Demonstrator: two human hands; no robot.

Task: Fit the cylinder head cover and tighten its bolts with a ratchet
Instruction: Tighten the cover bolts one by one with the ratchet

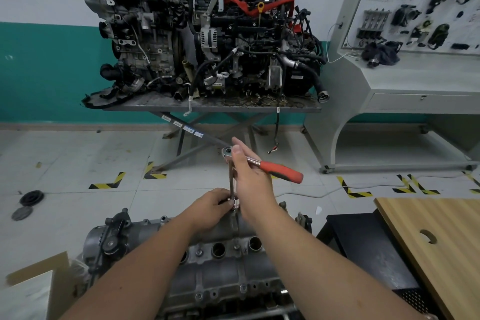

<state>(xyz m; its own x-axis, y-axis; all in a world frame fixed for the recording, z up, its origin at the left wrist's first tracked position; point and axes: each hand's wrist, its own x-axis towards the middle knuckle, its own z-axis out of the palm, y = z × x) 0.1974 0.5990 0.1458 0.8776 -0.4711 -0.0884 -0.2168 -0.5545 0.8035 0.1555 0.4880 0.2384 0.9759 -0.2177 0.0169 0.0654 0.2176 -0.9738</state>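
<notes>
The grey cast-aluminium cylinder head cover lies low in the head view, its long axis running left to right across the person's front, and it is already seated on the engine. Beyond the cover a steel scissor-lift worktop carries two dark, grimy complete engines; to the right of the cover stands a pale wooden worktop with a round hole, and further back on that side a grey training console with parts mounted on its board. The floor of pale tiles beyond the cover bears yellow-and-black corner tape.

At the cover's far edge, near its middle, a ratchet with a red-and-black handle stands on a long chrome extension bar, nearly upright, its handle pointing right and away. The right hand grips the ratchet at its head, thumb up by the drive — the nearer of the two to the turning end. The left hand pinches the foot of the extension just above the cover, steadying the socket; the bolt itself is hidden beneath the fingers. The two hands sit close, one above the other.

The coming swing likely turns about that upright bar, so keeping it square over the bolt matters most.
</notes>
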